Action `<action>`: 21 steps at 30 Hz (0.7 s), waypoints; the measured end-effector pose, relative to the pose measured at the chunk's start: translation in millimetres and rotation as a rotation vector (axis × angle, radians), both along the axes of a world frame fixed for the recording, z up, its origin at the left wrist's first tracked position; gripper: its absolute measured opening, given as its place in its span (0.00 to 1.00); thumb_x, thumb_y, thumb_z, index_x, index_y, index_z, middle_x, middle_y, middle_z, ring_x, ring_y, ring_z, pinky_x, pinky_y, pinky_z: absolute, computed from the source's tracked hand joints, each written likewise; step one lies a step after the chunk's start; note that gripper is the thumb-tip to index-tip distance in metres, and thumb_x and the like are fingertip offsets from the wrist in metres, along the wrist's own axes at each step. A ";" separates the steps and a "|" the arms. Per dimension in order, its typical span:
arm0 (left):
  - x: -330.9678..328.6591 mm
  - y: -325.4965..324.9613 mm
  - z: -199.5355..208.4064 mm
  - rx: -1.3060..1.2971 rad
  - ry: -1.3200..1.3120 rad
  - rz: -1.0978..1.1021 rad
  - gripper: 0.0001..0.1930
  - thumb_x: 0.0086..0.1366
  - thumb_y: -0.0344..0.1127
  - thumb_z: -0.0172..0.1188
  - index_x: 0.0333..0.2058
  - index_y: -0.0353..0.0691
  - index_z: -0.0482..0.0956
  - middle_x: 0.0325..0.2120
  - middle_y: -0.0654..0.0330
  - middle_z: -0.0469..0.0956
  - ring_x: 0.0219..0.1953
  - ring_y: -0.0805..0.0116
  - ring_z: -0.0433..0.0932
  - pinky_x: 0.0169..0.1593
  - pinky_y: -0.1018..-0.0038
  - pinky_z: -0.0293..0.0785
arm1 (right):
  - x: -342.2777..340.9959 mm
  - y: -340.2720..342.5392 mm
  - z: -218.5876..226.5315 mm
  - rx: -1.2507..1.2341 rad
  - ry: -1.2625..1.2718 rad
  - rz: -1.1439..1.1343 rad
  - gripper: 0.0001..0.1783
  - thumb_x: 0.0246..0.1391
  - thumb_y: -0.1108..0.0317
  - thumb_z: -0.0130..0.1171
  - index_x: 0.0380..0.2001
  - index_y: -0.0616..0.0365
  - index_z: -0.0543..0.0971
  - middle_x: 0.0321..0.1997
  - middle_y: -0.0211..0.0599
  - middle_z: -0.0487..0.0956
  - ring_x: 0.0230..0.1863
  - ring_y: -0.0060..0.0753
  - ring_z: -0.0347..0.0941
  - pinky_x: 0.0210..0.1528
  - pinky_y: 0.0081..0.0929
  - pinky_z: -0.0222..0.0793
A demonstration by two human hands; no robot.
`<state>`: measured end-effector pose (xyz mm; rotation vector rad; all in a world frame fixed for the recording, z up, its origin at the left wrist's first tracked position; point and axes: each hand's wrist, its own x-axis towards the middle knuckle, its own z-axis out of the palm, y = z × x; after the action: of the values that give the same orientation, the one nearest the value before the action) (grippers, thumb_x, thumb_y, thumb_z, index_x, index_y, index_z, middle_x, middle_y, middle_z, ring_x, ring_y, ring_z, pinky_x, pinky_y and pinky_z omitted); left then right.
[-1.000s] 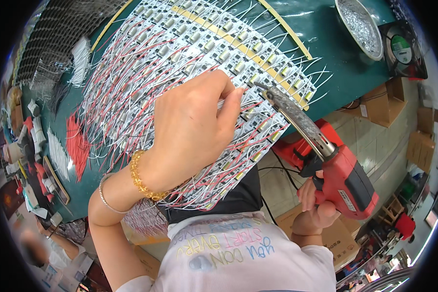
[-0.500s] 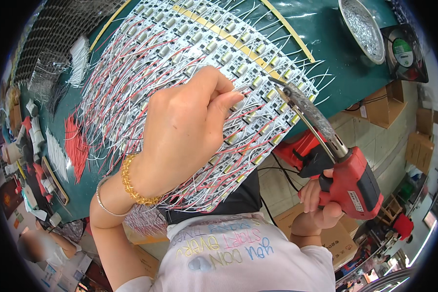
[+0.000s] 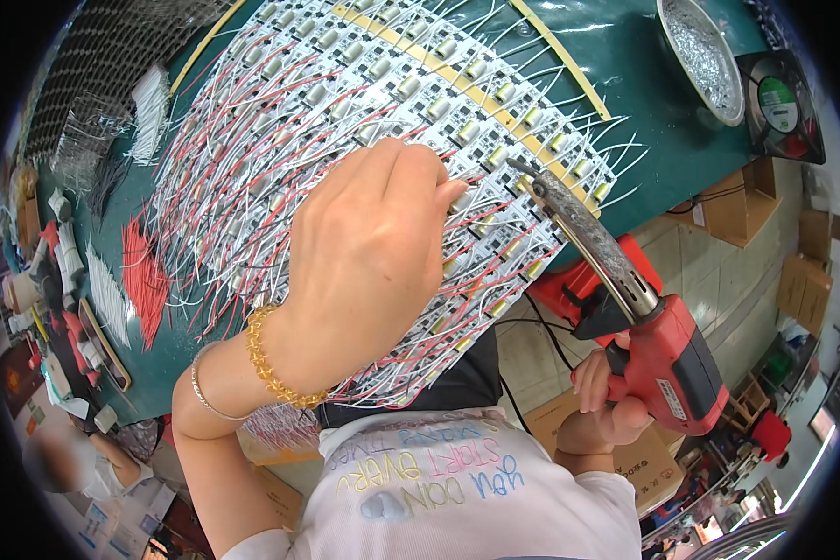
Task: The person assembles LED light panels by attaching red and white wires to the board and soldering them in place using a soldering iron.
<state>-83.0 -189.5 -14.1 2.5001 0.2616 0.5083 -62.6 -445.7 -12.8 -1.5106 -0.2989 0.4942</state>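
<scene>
A large panel of white circuit boards (image 3: 387, 91) lies before me, set with small cylindrical parts and bristling with red and white wires. Over its middle, my left hand (image 3: 369, 247) has thumb and fingers pinched together at the board surface. What they pinch, perhaps a thin wire, is hidden by the fingers. My right hand (image 3: 605, 397) grips the handle of a red and black soldering gun (image 3: 677, 364). Its dark tip points up and left, close over the boards, right of my left fingertips. A yellow strip (image 3: 439, 67) runs across the panel.
Bundles of red wires (image 3: 144, 280) and white wires (image 3: 108, 294) lie left on the green table (image 3: 625, 56). A metal dish (image 3: 700, 58) and a black fan (image 3: 782, 105) stand at the far right. A red stand (image 3: 639, 259) is below the gun. Another person (image 3: 112, 462) is at lower left.
My left hand has turned and shifted slightly right, its fingers now more curled over the boards. The soldering gun has moved slightly down and left, its tip nearer my left fingers.
</scene>
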 end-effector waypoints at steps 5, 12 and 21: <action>0.0 -4.0 0.5 -0.069 0.017 0.041 0.08 0.53 0.27 0.61 0.25 0.38 0.69 0.19 0.58 0.70 0.22 0.59 0.71 0.27 0.68 0.66 | -5.0 -2.7 -4.7 -0.018 -0.028 -0.041 0.48 0.48 0.33 0.51 0.55 0.69 0.61 0.09 0.22 0.64 0.10 0.19 0.60 0.17 0.19 0.59; 1.2 -5.3 -4.7 0.156 -0.017 0.017 0.09 0.55 0.29 0.60 0.24 0.39 0.67 0.17 0.60 0.67 0.20 0.63 0.68 0.26 0.69 0.62 | -4.4 -20.6 -20.6 -0.129 -0.163 0.002 0.45 0.49 0.34 0.51 0.49 0.69 0.63 0.09 0.22 0.64 0.10 0.20 0.60 0.17 0.19 0.58; -0.7 -2.0 -6.7 0.106 -0.045 -0.009 0.08 0.55 0.29 0.60 0.23 0.39 0.68 0.18 0.59 0.66 0.20 0.61 0.68 0.28 0.68 0.63 | -1.4 3.9 -4.7 0.015 -0.024 -0.036 0.47 0.49 0.34 0.51 0.53 0.71 0.62 0.09 0.21 0.64 0.10 0.18 0.61 0.17 0.18 0.60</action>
<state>-83.7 -191.5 -20.8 2.5875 0.2115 0.5879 -64.1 -441.8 -17.4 -1.5054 -0.2927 0.4448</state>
